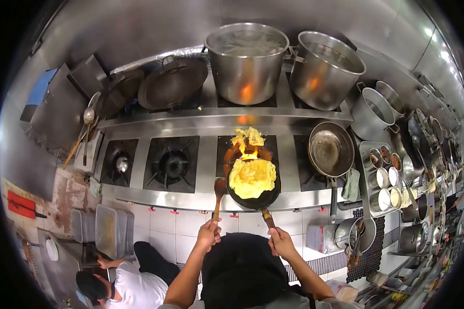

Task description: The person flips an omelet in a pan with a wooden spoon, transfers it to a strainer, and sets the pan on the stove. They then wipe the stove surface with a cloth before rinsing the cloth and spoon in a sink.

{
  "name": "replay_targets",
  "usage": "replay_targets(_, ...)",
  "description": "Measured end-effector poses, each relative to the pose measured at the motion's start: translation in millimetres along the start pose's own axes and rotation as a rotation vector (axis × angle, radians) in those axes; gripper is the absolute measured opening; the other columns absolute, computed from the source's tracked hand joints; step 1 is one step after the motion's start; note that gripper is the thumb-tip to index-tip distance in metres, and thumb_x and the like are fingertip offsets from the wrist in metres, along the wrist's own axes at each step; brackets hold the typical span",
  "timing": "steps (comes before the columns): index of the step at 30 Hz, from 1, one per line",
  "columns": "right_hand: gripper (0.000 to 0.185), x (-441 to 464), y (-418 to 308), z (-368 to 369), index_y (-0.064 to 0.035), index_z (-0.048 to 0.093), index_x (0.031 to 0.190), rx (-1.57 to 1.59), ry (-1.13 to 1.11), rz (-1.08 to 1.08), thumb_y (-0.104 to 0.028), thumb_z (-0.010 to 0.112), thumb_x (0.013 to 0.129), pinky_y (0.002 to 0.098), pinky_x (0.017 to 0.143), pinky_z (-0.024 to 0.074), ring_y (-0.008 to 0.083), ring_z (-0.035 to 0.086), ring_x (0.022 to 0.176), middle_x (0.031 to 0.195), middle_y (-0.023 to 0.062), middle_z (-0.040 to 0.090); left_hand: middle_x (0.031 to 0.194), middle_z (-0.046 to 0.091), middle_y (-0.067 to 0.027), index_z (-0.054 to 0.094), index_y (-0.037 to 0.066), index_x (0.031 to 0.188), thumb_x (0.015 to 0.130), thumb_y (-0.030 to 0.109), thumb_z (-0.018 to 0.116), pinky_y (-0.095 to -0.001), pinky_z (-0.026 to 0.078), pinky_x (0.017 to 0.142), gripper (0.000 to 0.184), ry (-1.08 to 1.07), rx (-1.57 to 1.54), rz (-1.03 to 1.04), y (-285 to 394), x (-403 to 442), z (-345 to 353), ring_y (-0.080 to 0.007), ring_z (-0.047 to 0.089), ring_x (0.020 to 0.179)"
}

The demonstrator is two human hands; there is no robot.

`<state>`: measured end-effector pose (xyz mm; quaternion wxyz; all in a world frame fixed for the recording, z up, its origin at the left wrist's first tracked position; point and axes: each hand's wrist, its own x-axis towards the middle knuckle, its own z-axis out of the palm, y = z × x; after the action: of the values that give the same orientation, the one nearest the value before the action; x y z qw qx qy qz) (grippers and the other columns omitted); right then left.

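Observation:
My left hand (209,233) is closed around the handle of a wooden spoon (219,191), whose dark reddish head points up beside the pan. My right hand (280,242) grips the wooden-ended handle of a black frying pan (274,198). A thick, ragged yellow omelette (252,178) covers most of the pan and overlaps its far rim. Beyond it, a smaller torn yellow piece (249,137) shows above the burner (264,154). Whether that piece is in the air or resting there, I cannot tell. Bright orange flame shows between the two.
Two big steel stockpots (250,77) with liquid and dark woks (174,85) stand on the back row. To the right are another frying pan (331,150), a green cloth (351,184) and a tray of cups (368,183). A co-worker in a white shirt (139,286) is at lower left.

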<state>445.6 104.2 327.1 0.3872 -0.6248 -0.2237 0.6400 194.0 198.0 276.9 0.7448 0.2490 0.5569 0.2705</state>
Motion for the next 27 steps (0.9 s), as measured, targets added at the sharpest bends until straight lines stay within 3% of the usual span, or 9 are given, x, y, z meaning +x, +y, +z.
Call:
replay_targets(2, 0.025, 13.8, -8.0, 3.4, -0.0043, 0.049, 0.086, 0.005, 0.025, -0.045, -0.028, 0.045, 0.092, 0.0251, 0.032, 0.0305, 0.0098, 0.037, 0.033, 0.051, 0.0019, 0.043, 0.062, 0.042, -0.0020, 0.048, 0.005, 0.112, 0.093, 0.024, 0.041, -0.0235, 0.030, 0.038, 0.027, -0.007, -0.030, 0.020, 3.8, 0.7, 7.5, -0.0086, 0.032, 0.041)
replay_targets(10, 0.025, 80.5, -145.6, 17.6, -0.0032, 0.052, 0.088, -0.206, 0.207, -1.003, -0.026, 0.043, 0.093, 0.0217, 0.039, 0.0321, 0.0052, 0.040, 0.043, 0.054, -0.0011, 0.046, 0.061, 0.048, -0.0021, 0.053, 0.007, 0.105, 0.092, 0.032, 0.045, -0.0254, 0.037, 0.037, 0.030, 0.015, 0.137, 0.279, 16.2, 27.4, 10.4, -0.0112, 0.043, 0.041)
replay_targets(12, 0.027, 108.8, -185.7, 16.2, -0.0030, 0.051, 0.089, -0.231, 0.178, -0.965, -0.027, 0.040, 0.093, 0.0238, 0.034, 0.0303, 0.0072, 0.038, 0.037, 0.052, -0.0009, 0.043, 0.063, 0.047, -0.0031, 0.052, 0.008, 0.103, 0.092, 0.028, 0.044, -0.0263, 0.035, 0.036, 0.024, -0.012, 0.036, 0.285, 22.5, 24.4, 14.4, -0.0129, 0.041, 0.041)
replay_targets(14, 0.028, 114.7, -200.1, 17.4, -0.0031, 0.051, 0.089, -0.221, 0.191, -0.900, -0.028, 0.040, 0.094, 0.0247, 0.032, 0.0296, 0.0082, 0.037, 0.035, 0.051, -0.0004, 0.043, 0.060, 0.049, -0.0039, 0.052, 0.005, 0.101, 0.092, 0.027, 0.044, -0.0249, 0.038, 0.037, 0.025, 0.096, 0.369, 0.905, -13.2, 69.5, -7.0, -0.0124, 0.045, 0.043)
replay_targets(15, 0.029, 117.1, -193.8, 20.0, -0.0033, 0.050, 0.089, -0.206, 0.208, -0.775, -0.029, 0.039, 0.094, 0.0256, 0.030, 0.0288, 0.0093, 0.035, 0.033, 0.050, 0.0002, 0.042, 0.060, 0.049, -0.0039, 0.052, 0.005, 0.101, 0.092, 0.027, 0.044, -0.0249, 0.038, 0.037, 0.025, 0.113, 0.374, 0.897, -2.4, 56.5, -9.0, -0.0124, 0.045, 0.043)
replay_targets(17, 0.028, 76.8, -164.5, 20.6, -0.0037, 0.050, 0.089, -0.088, 0.105, -0.619, -0.029, 0.040, 0.094, 0.0256, 0.030, 0.0288, 0.0099, 0.035, 0.032, 0.049, 0.0011, 0.043, 0.061, 0.047, -0.0015, 0.054, 0.007, 0.106, 0.092, 0.028, 0.046, -0.0259, 0.038, 0.039, 0.027, -0.003, 0.056, 0.283, 23.9, 6.4, 6.0, -0.0113, 0.043, 0.044)
replay_targets(20, 0.030, 47.6, -118.1, 16.0, -0.0039, 0.047, 0.090, -0.062, 0.059, -0.469, -0.032, 0.038, 0.094, 0.0257, 0.029, 0.0264, 0.0105, 0.032, 0.030, 0.050, 0.0029, 0.042, 0.064, 0.048, 0.0003, 0.053, 0.009, 0.104, 0.092, 0.025, 0.045, -0.0253, 0.039, 0.041, 0.022, 0.064, 0.020, 0.196, 11.1, -15.4, 3.3, -0.0099, 0.043, 0.046)
replay_targets(22, 0.030, 16.9, -99.0, 16.5, -0.0040, 0.046, 0.091, 0.127, 0.002, -0.160, -0.032, 0.038, 0.094, 0.0258, 0.029, 0.0257, 0.0101, 0.030, 0.030, 0.049, 0.0028, 0.041, 0.062, 0.044, -0.0007, 0.049, 0.007, 0.109, 0.093, 0.023, 0.042, -0.0237, 0.033, 0.039, 0.024, 0.011, -0.124, 0.104, 12.4, -38.9, 4.2, -0.0082, 0.035, 0.042)
replay_targets(27, 0.030, 25.7, -6.2, 5.4, -0.0028, 0.047, 0.091, 0.082, 0.018, -0.030, -0.032, 0.038, 0.094, 0.0260, 0.029, 0.0272, 0.0110, 0.030, 0.029, 0.048, 0.0035, 0.040, 0.061, 0.043, -0.0014, 0.049, 0.005, 0.111, 0.094, 0.024, 0.042, -0.0234, 0.031, 0.038, 0.026, 0.078, -0.149, 0.050, -16.8, -42.6, -1.4, -0.0087, 0.032, 0.040)
